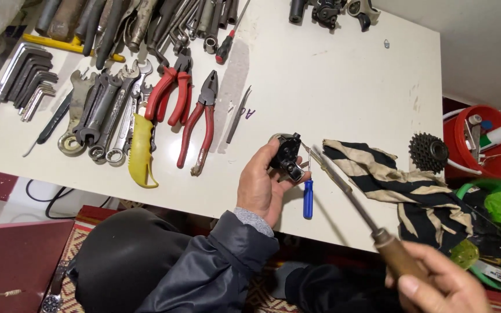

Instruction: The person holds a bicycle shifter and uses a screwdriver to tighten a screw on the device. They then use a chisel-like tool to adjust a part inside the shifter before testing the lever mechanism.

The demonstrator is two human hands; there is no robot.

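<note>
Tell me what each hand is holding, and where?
Left hand grips a small black metal part around its body; right hand holds a long metal file by its brown wooden handle.

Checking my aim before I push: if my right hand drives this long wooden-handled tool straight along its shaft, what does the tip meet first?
Probably the small black part held in the left hand: the right hand aims the tool up-left at it. Depth is unclear.

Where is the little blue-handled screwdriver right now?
The blue-handled screwdriver lies on the white table near its front edge, just right of the left hand and left of the striped cloth.
</note>
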